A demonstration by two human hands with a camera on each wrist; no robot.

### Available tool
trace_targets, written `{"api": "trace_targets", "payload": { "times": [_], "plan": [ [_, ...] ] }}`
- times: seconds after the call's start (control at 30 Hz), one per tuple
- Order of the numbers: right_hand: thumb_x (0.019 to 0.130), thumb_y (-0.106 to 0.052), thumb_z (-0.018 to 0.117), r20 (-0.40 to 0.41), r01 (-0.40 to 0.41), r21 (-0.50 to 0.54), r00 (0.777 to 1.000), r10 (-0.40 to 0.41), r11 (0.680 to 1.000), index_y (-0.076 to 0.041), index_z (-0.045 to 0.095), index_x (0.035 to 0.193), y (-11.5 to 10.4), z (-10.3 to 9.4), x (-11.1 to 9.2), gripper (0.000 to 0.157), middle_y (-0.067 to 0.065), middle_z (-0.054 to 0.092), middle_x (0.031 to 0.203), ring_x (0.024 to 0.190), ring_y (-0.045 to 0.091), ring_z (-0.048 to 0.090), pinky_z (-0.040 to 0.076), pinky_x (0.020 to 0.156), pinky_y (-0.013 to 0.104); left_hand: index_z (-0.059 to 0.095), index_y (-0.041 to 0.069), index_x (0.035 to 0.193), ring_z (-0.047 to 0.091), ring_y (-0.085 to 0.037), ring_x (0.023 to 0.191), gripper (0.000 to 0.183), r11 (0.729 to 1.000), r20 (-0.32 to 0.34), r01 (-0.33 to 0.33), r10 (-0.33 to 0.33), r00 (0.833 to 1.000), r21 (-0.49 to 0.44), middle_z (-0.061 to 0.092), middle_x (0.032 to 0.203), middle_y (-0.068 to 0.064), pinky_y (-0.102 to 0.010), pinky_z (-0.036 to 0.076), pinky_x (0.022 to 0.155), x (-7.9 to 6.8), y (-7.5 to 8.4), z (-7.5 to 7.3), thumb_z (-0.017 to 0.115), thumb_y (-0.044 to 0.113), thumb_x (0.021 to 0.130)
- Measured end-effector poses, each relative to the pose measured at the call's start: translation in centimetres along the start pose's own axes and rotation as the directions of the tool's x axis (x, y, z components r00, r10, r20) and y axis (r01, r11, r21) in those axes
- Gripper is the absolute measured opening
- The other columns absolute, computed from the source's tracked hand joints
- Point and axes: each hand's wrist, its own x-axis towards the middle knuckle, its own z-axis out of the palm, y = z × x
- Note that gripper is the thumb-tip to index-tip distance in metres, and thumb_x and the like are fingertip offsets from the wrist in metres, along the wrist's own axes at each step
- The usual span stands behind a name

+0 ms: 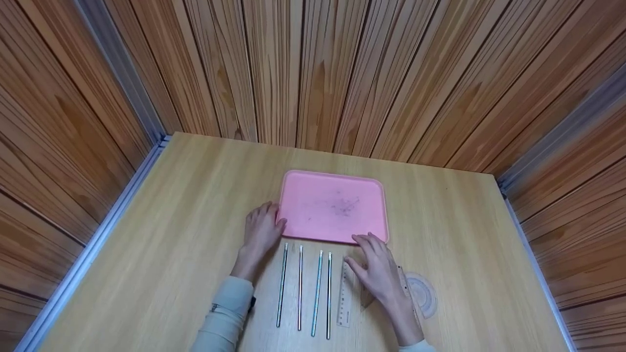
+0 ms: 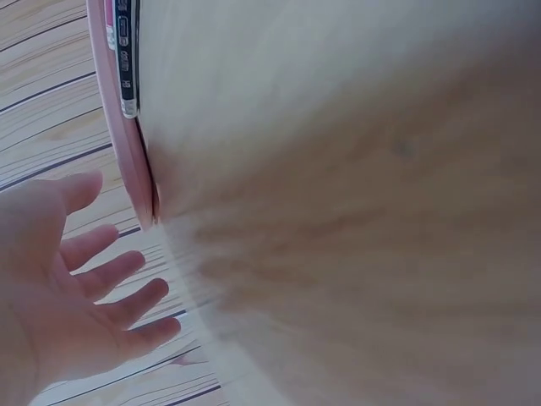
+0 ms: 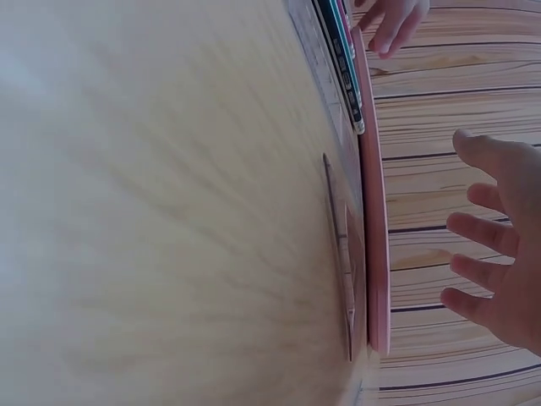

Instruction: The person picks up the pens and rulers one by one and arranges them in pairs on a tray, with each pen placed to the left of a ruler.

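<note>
Nearest row on the light wooden desk (image 1: 171,254): four thin metallic pencils (image 1: 300,288), side by side with small gaps, long axes running near-to-far, far tips toward the tray. Just right of them one clear plastic straight ruler (image 1: 344,298), same near-to-far axis, and one clear semicircular protractor (image 1: 424,295), both partly under the right hand. A further clear piece under that wrist cannot be identified.

Right hand (image 1: 379,269): fingers spread and straight, lying over the ruler's far end, fingertips at the tray's near right corner; holds nothing.

Left hand (image 1: 261,230): fingers relaxed and spread, flat on the desk, touching the tray's left edge.

Beyond: one flat pink rectangular plastic tray (image 1: 335,205), long axis left-to-right, near desk centre, bearing faint scribble marks. Wood-panelled walls (image 1: 313,68) enclose the desk.
</note>
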Motion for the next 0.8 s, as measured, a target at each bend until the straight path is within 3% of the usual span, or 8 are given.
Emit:
{"api": "trace_targets", "payload": {
  "times": [0.37,0.57,0.8],
  "plan": [
    [0.087,-0.032,0.076,0.03,0.019,0.041,0.999,-0.02,0.999,-0.015,0.059,0.136,-1.6,0.7,-0.3,0.054,0.008,0.061,0.133,0.133,0.03,0.051,0.038,0.112,0.049,0.057,0.006,0.138,0.045,-0.043,0.133,0.048,0.998,0.027,0.02,-0.022,0.999,0.066,0.051,0.144,-0.02,-0.06,0.03,0.112,1.1,-0.2,0.2,0.06,0.034,0.099],
    [0.086,-0.033,0.076,0.05,0.042,0.047,0.998,-0.044,0.998,-0.013,0.06,0.134,-2.5,1.2,-0.2,0.054,0.006,0.062,0.131,0.128,0.025,0.054,0.042,0.109,0.045,0.062,0.005,0.132,0.05,-0.039,0.119,0.043,0.997,0.007,0.01,-0.01,1.0,0.076,0.059,0.131,-0.019,-0.057,0.037,0.103,1.6,-0.3,0.4,0.06,0.032,0.098],
    [0.086,-0.031,0.077,0.081,0.069,0.045,0.994,-0.072,0.997,-0.012,0.062,0.131,-4.0,1.7,0.0,0.051,0.004,0.064,0.128,0.122,0.02,0.058,0.045,0.105,0.042,0.062,0.006,0.131,0.05,-0.036,0.114,0.042,0.997,-0.001,0.011,-0.011,1.0,0.075,0.059,0.128,-0.018,-0.053,0.039,0.098,2.1,-0.5,0.6,0.06,0.032,0.099]
  ]
}}
